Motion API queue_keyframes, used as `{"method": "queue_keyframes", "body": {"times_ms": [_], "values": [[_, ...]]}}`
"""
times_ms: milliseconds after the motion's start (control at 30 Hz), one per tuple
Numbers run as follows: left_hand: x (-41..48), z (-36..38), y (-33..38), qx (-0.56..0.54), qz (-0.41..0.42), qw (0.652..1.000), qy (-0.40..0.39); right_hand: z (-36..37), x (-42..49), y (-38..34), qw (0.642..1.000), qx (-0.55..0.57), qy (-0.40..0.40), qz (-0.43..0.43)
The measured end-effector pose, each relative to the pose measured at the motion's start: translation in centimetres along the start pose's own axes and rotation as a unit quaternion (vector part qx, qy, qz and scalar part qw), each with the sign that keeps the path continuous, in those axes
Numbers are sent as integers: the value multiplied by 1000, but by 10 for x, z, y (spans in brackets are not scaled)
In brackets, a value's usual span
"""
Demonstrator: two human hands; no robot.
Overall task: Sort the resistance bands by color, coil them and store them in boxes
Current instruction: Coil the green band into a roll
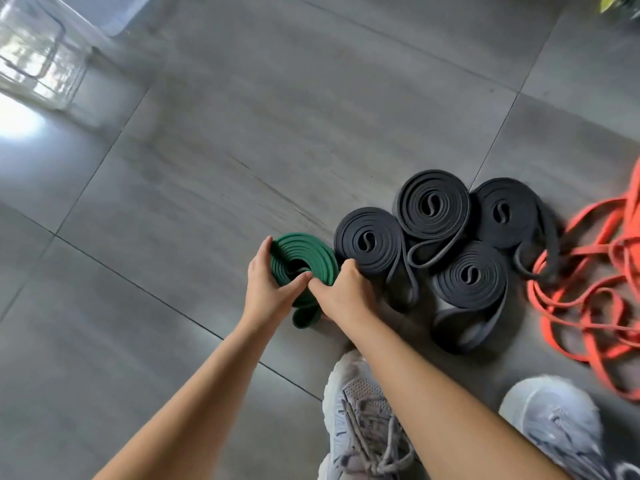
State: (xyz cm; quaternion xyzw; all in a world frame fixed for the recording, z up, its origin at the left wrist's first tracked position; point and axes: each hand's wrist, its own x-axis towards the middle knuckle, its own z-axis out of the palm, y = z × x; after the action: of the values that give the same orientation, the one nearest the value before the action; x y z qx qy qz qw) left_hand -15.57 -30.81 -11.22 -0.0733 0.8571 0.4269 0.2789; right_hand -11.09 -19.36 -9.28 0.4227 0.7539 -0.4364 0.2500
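A green resistance band lies coiled on the grey tiled floor, its loose tail trailing toward me. My left hand grips the coil's left side, fingers curled round its edge. My right hand holds the coil's right side, thumb meeting the left thumb. Right of the green coil lie several coiled black bands, packed side by side. A loose tangle of orange bands spreads at the far right.
Clear plastic boxes stand at the top left, blurred. My two grey sneakers are planted at the bottom, close to the black coils. Something yellow-green shows at the top right corner.
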Motion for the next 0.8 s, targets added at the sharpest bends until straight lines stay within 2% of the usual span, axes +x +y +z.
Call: {"method": "queue_keyframes", "body": {"times_ms": [167,300,400,600,700,800], "values": [[6,0,3,118,28,992,-37,-9,0,16,999,16,-26,-12],[-6,10,11,175,34,983,46,-34,6,40,998,-8,-59,-27],[-29,32,22,212,96,970,77,-74,6,60,992,-83,-84,-37],[-77,103,52,249,212,945,-28,-187,-34,121,945,-289,-116,-96],[-98,140,81,226,248,938,-87,-233,-54,169,955,-279,-77,-62],[-115,177,107,209,286,926,-129,-259,-59,221,972,-232,28,-8]]}}
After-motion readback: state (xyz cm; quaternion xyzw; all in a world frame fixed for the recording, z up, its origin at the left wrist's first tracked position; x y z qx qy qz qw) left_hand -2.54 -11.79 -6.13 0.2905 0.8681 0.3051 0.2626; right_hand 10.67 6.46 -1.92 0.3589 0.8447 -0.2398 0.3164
